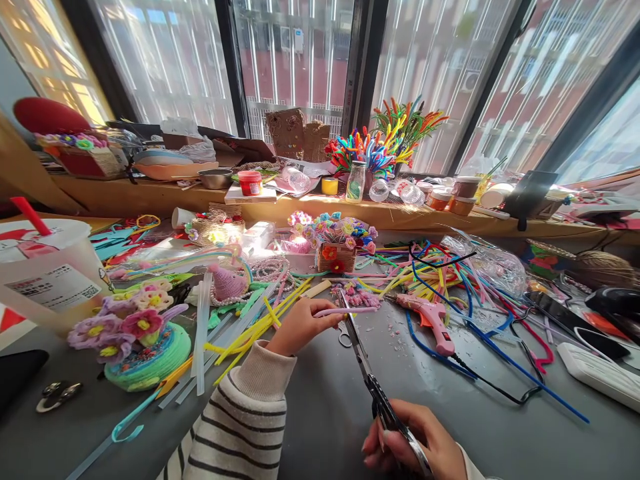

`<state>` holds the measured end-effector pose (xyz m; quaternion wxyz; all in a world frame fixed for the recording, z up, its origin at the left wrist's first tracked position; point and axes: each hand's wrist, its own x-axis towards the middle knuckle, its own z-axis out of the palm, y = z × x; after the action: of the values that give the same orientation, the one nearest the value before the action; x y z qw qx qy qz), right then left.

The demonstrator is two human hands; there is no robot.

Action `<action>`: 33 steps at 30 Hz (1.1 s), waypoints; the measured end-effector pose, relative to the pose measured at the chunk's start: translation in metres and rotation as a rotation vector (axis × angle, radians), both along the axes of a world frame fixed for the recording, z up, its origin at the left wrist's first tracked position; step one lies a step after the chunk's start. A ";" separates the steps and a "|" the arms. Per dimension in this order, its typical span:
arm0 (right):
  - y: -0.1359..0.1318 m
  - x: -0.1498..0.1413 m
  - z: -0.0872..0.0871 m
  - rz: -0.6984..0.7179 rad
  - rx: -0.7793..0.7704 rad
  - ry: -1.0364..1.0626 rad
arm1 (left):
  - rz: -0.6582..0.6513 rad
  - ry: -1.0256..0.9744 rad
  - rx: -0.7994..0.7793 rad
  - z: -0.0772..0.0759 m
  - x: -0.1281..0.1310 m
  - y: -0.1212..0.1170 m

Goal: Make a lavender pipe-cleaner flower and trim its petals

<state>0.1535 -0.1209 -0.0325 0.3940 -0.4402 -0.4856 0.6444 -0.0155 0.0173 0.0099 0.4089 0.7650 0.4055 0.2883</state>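
Observation:
My left hand (300, 325), in a striped sleeve, pinches a pink pipe cleaner (350, 310) and holds it level above the grey table (320, 407). My right hand (413, 443) grips the handles of long scissors (367, 373). The blades point away from me and reach up to the pink pipe cleaner, meeting it near its middle. A pink glue gun (430, 320) lies just right of the blades.
Loose pipe cleaners (440, 273) in many colours cover the table's middle and right. A crocheted flower basket (137, 337) sits at left, a drink cup (45, 273) at far left. A small flower box (337, 243) stands ahead. Jars and bottles line the window ledge (310, 200).

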 end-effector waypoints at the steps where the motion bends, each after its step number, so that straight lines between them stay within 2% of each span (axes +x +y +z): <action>1: 0.000 0.000 -0.001 0.014 -0.008 0.013 | -0.016 0.019 -0.010 -0.001 0.000 0.000; 9: 0.004 -0.001 -0.013 -0.003 -0.201 0.074 | -0.035 0.124 -0.006 -0.011 0.001 0.005; 13: 0.006 -0.005 -0.015 0.004 -0.179 0.081 | -0.049 0.131 -0.036 -0.015 0.002 0.007; 24: 0.003 -0.006 -0.008 -0.046 -0.131 -0.015 | -0.085 0.083 -0.050 -0.014 0.001 0.008; 33: 0.005 -0.006 -0.008 -0.045 -0.168 0.051 | -0.122 0.086 -0.047 -0.014 0.000 0.006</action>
<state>0.1477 -0.1158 -0.0404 0.3822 -0.4661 -0.4095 0.6848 -0.0151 0.0235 -0.0045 0.4256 0.7902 0.3819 0.2203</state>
